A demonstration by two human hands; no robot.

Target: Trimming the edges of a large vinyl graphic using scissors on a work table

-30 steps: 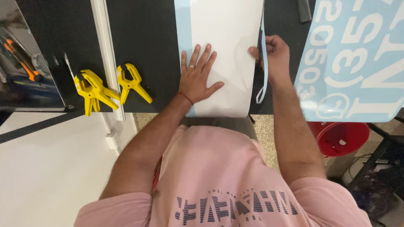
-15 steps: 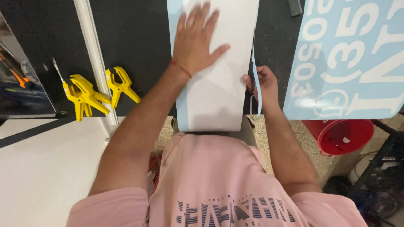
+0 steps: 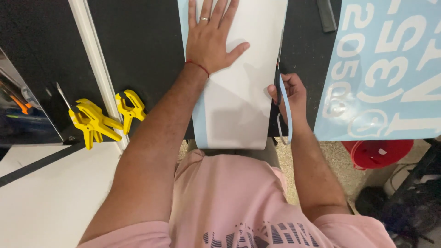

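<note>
left hand (image 3: 212, 39) flat on white sheet (image 3: 239, 105), farther up than before.
right hand (image 3: 290, 94) lower now, pinching blue strip (image 3: 285, 110) at sheet's edge on worktop (image 3: 142, 50).

Left hand (image 3: 212, 39) flat on white sheet (image 3: 239, 101); right hand (image 3: 290, 94) grips blue strip (image 3: 285, 108).

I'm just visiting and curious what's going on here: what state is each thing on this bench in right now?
White sheet: flat on the black bench, pinned down.
Left hand: open, palm pressed on the sheet.
Right hand: closed on a thin blue strip at the sheet's edge.
Yellow clamps: lying unused, jaws shut.
Blue lettered sheet: lying flat.
Red bucket: on the floor.
</note>
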